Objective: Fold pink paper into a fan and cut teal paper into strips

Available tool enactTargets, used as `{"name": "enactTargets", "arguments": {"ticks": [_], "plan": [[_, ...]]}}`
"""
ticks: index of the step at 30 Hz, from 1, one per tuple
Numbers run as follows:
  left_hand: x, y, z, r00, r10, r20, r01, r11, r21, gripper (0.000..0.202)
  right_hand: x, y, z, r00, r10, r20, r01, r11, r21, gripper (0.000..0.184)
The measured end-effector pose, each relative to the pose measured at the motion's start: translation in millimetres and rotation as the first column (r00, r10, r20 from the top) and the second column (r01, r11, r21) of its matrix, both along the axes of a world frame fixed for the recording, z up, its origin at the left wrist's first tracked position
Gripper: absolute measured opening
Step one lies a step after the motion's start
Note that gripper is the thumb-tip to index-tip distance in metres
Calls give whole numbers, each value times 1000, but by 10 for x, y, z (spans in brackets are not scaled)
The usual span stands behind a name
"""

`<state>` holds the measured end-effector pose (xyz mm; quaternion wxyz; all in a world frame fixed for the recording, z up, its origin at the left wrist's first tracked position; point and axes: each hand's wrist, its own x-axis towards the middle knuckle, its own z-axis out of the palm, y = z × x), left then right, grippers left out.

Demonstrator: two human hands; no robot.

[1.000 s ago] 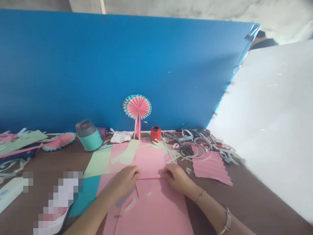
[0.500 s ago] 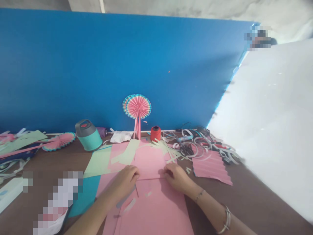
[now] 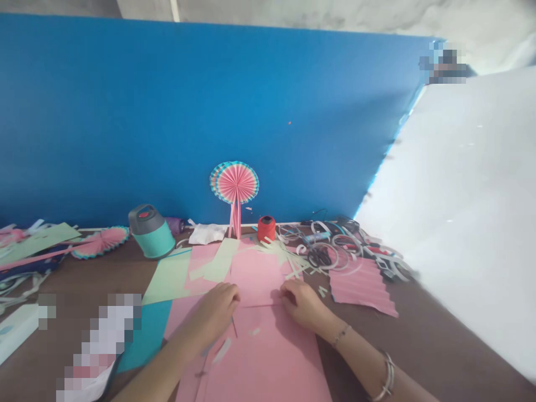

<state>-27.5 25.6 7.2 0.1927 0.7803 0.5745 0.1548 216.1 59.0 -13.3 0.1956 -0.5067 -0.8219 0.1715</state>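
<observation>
A large pink paper sheet (image 3: 268,357) lies on the brown table (image 3: 435,346) in front of me, with a crosswise fold line near its far end. My left hand (image 3: 213,311) presses the fold at its left end, fingers curled down on the paper. At the fold's right end my right hand (image 3: 304,304) pinches the same pink paper, fingers closed. A pleated pink paper piece (image 3: 362,287) lies just right of my right hand.
A pink-and-teal paper fan (image 3: 234,184) stands against the blue board (image 3: 209,111). Beside it are a red thread spool (image 3: 267,228), a teal bottle (image 3: 151,230), pale green sheets (image 3: 171,276), a pile of paper strips and scissors (image 3: 335,245). A white board (image 3: 473,212) leans at right.
Almost nothing differs: both hands stay on the fold of the pink paper, with only a slight shift of the left hand along the crease.
</observation>
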Motion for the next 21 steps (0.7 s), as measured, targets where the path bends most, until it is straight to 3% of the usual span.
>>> {"name": "enactTargets", "arguments": {"ticks": [5, 9, 11, 16, 21], "plan": [[22, -38, 64, 977, -78, -200, 97, 992, 87, 27, 11, -20, -36, 1000, 8, 7, -8, 1000, 29, 13], [58, -80, 58, 935, -133, -327, 201, 962, 184, 65, -6, -75, -15, 997, 10, 80, -19, 994, 110, 18], [78, -87, 33, 917, -182, -354, 270, 938, 216, 73, -22, -103, 4, 986, 50, 157, -78, 982, 174, 26], [99, -59, -47, 893, -253, -371, 348, 913, 214, 72, -41, -119, 23, 913, 242, 329, -337, 901, 272, 41], [60, -23, -50, 910, -265, -319, 341, 916, 211, 62, -14, -80, 13, 897, 249, 364, -370, 875, 313, 31]]}}
